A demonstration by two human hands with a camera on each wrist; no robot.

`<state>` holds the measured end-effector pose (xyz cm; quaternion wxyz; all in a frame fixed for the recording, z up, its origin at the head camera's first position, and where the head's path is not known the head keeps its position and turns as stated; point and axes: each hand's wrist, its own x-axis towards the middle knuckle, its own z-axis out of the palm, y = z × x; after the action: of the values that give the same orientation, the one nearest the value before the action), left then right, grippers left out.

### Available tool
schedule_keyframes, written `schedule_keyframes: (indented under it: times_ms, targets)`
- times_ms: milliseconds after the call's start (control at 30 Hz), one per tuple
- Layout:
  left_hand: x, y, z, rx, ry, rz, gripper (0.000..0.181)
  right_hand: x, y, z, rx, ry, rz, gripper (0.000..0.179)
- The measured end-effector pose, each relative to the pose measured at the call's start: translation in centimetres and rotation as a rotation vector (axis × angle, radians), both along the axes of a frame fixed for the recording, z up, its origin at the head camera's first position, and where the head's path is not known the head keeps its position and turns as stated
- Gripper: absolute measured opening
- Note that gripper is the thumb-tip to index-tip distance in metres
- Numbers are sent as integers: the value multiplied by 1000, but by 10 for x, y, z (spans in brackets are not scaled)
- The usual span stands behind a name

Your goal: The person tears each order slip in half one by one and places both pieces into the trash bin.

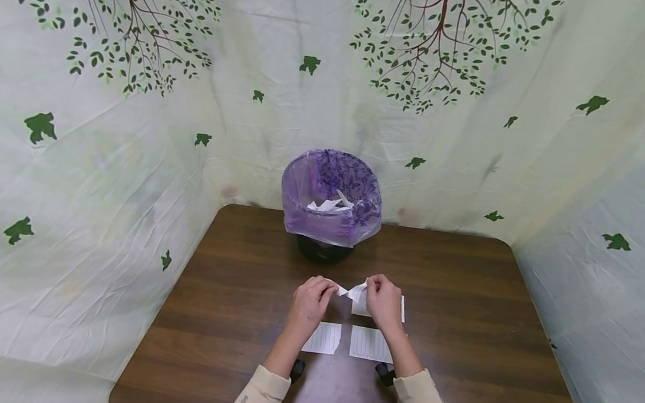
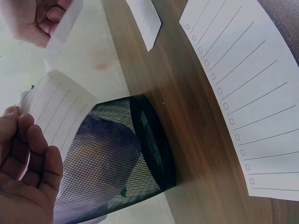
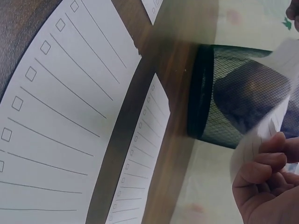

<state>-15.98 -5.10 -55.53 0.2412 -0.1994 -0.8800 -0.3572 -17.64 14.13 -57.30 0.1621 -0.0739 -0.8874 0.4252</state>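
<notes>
A strip of lined white paper (image 1: 358, 291) is stretched between both hands above the table, narrowing to a thin twisted point in the middle. My left hand (image 1: 309, 303) pinches its left end between thumb and fingers, while the right hand (image 1: 384, 301) pinches the other end. In the left wrist view the ruled paper (image 2: 65, 105) bends away from the left fingertips. The right wrist view has the paper (image 3: 261, 135) curving up from the right hand (image 3: 268, 182). Whether the narrow middle is partly torn, I cannot tell.
Two lined paper pieces with checkboxes, a left sheet (image 1: 323, 338) and a right sheet (image 1: 368, 343), lie below the hands. Another piece (image 1: 361, 308) lies partly behind the right hand. Beyond stands a mesh bin with a purple liner (image 1: 321, 225), holding white paper scraps (image 1: 330, 205).
</notes>
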Motion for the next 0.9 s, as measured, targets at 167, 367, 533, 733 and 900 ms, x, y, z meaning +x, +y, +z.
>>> schedule_keyframes:
  times_ms: [167,367,533,733,900]
  targets:
    - [-1,-2,-3,10,42,10,5,-1,6,-2,6,-12,-26,17]
    - [-2,-6,0,29,53,23,7,-2,15,-4,-6,-18,-37,18]
    - [-2,-10,4,45,56,41,4,-1,21,-2,3,-32,-60,19]
    - [1,-13,12,93,55,39,5,1,23,6,-4,-26,-64,19]
    - [4,-13,25,142,70,13,5,2,22,17,5,21,-66,19]
